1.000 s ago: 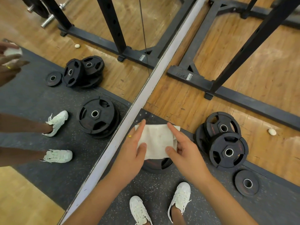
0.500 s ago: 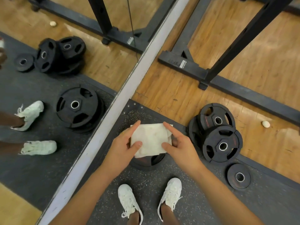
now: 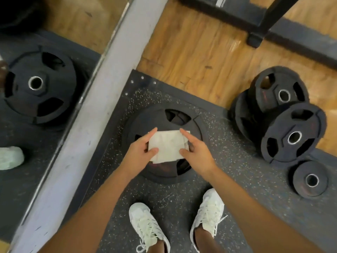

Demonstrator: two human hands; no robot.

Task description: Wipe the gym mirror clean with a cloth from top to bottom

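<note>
Above the weight plate [image 3: 165, 116], our left hand [image 3: 139, 152] and right hand [image 3: 197, 155] pinch opposite edges of the cloth [image 3: 166, 146]; it looks soft and light, best held folded.

I'm not finding any text I can actually read here. I'm seeing a small white label [image 3: 219, 2] on the black rack base [image 3: 237, 13] at the top edge, but it is cut off and blurring into grey streaks, so I'm getting no words or numbers from it. I'm also picking up faint reddish markings on the face of the upper weight plate [image 3: 264, 96] at the right, and more on the plate in the middle [image 3: 160, 169]. Both are smearing too much for me to make out a brand or a weight figure.
</note>
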